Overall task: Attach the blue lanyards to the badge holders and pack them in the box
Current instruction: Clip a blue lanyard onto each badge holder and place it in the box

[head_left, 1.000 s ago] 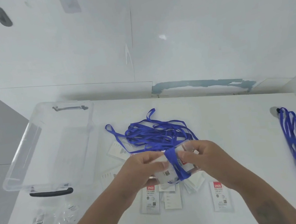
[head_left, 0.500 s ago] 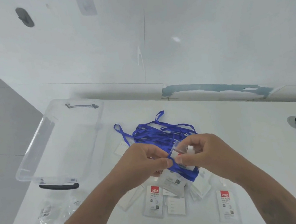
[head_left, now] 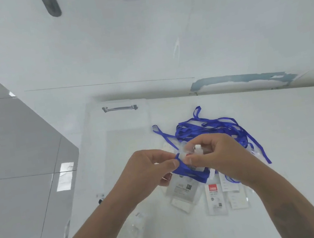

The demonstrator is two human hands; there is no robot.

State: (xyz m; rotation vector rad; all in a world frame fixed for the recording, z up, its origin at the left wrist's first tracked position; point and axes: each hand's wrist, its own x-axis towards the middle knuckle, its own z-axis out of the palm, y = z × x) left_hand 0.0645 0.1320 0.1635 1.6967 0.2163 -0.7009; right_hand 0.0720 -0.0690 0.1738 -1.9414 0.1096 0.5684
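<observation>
L hand [head_left: 151, 170] pinched blue lanyard [head_left: 188, 168] end, R hand [head_left: 216, 154] gripped badge holder [head_left: 183, 190] top to steady clipping; box [head_left: 97, 148] waited at 10 o'clock.

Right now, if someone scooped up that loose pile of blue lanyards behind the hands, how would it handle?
Probably floppy: the pile of blue lanyards lies in slack, crossing loops on the white table. Likely to snag, since the straps overlap, so several may lift together. Seemingly light for its spread, as the ribbon looks thin and flat.
</observation>
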